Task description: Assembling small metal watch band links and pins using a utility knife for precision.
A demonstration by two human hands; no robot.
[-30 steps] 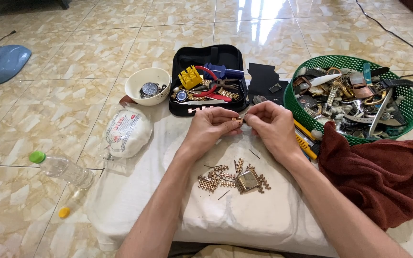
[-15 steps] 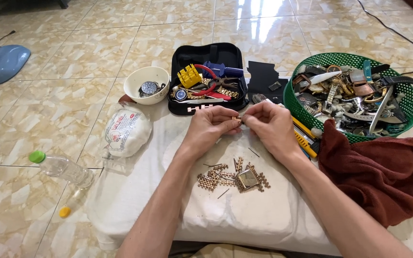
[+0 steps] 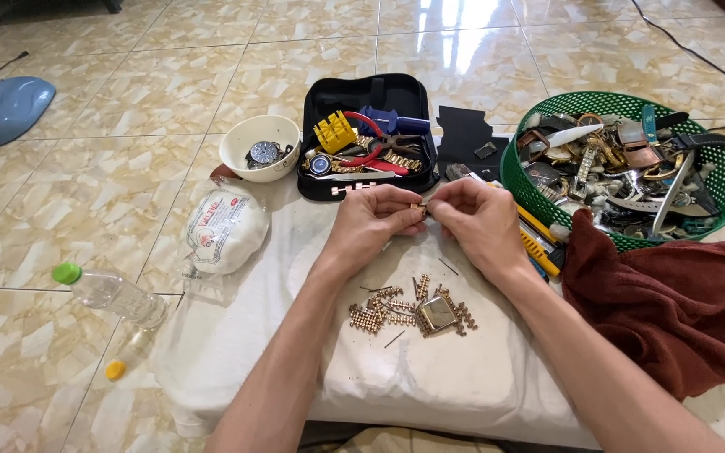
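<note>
**Two hands pinching a small gold link at frame centre**

Head view: the left hand [image 3: 371, 220] and right hand [image 3: 478, 220] are meeting fingertip to fingertip, both clamping on a tiny gold-coloured metal watch-band link [image 3: 419, 207], just above the white padded cloth [image 3: 295, 335]. Both wrists are angling inward, forearms rising from the lower edge. Keeping the grip firm and working low over the cloth seems wise. Loose gold bracelet segments around a square watch case [image 3: 413, 312] are lying below centre.
</note>
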